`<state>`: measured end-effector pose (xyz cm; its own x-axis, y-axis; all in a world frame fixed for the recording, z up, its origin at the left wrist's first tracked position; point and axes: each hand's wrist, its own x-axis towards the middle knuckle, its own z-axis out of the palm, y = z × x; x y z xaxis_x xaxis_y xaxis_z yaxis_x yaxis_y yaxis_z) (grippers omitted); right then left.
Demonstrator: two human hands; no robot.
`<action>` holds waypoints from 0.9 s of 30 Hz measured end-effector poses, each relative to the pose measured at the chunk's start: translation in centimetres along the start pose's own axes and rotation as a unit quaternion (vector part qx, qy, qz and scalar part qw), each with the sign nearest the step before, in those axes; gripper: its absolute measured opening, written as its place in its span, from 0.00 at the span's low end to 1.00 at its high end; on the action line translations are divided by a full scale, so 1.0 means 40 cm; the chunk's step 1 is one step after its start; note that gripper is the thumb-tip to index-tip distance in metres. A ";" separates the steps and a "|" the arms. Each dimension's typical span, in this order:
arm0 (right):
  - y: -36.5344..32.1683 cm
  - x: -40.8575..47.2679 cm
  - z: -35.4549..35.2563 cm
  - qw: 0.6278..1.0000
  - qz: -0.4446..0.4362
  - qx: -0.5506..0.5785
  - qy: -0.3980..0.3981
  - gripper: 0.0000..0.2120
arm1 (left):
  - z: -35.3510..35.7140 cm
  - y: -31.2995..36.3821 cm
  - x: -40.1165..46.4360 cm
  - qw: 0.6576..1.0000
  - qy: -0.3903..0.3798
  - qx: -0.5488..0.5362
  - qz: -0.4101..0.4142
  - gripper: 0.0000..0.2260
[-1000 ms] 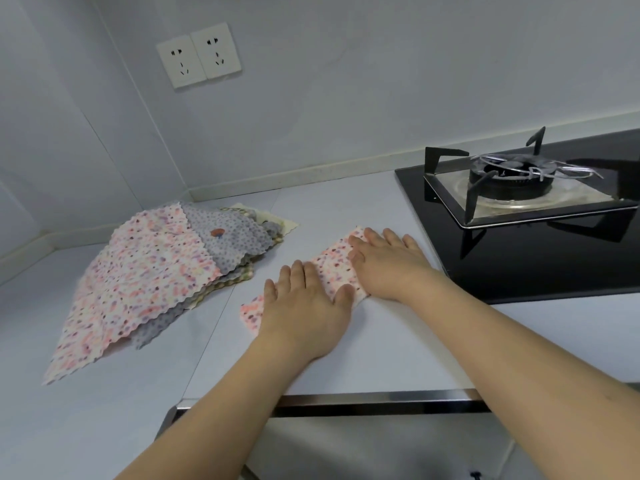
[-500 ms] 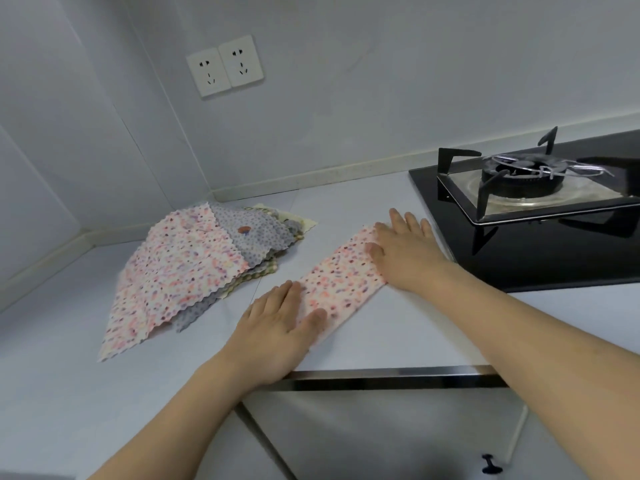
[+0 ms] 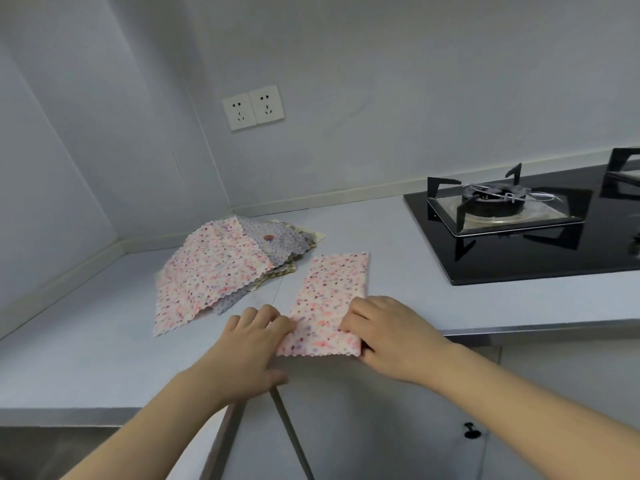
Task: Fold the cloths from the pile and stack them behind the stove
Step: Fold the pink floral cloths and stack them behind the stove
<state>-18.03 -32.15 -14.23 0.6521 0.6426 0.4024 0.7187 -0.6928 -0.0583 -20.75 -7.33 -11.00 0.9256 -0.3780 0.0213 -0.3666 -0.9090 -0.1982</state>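
Fingers of both hands are curled onto the near end of one pink spotted cloth (image 3: 329, 303). The left hand (image 3: 252, 348) pinches the near left corner, with its fingers bent on top of the cloth. The right hand (image 3: 391, 334) grips the near right corner, with its thumb tucked under the edge. So both hands are clamped on the same cloth, one at each side.

That cloth is already folded into a long strip. It lies flat on the grey counter (image 3: 86, 341). Its near edge sits right at the counter's front lip, and its long way runs straight away from the hands toward the wall. The far end is free, with nothing on it.

I think the next fold has to carry the near end up and over to meet the far end. Both hands are just as near to it, so they can lift together.

Just beside the strip, on its left, is the pile of cloths (image 3: 221, 268), still spread out and not folded. A pink one is on top, with grey ones under it.

Off to the right sits the black stove (image 3: 519, 244). The spot behind it, by the wall, looks bare, though part of it is out of view.
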 end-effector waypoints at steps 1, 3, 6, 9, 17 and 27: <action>0.002 -0.002 0.003 1.000 -0.001 0.015 0.024 0.11 | 0.008 -0.005 -0.009 0.999 0.037 -0.034 0.007 0.25; -0.007 -0.002 -0.013 0.997 0.006 0.066 0.027 0.05 | 0.010 -0.013 -0.024 0.986 0.090 -0.139 0.014 0.16; -0.006 0.000 -0.044 0.985 0.078 0.151 0.029 0.09 | -0.001 -0.022 -0.032 0.954 0.106 -0.279 -0.009 0.05; -0.001 0.017 -0.069 0.959 0.147 0.241 0.023 0.20 | -0.035 -0.014 -0.012 0.877 0.074 -0.471 -0.063 0.07; 0.086 0.150 -0.072 0.925 0.273 0.264 -0.014 0.20 | -0.053 0.001 0.202 0.801 0.125 -0.535 -0.239 0.08; 0.190 0.223 0.046 0.958 0.278 0.072 0.002 0.13 | 0.049 0.020 0.364 0.933 0.197 -0.188 -0.235 0.09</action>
<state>-6.31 -31.08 -12.78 0.9427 0.1863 0.2768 0.2874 -0.8746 -0.3905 -7.39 -13.22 -12.76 0.9132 0.1097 0.3926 -0.0046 -0.9603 0.2790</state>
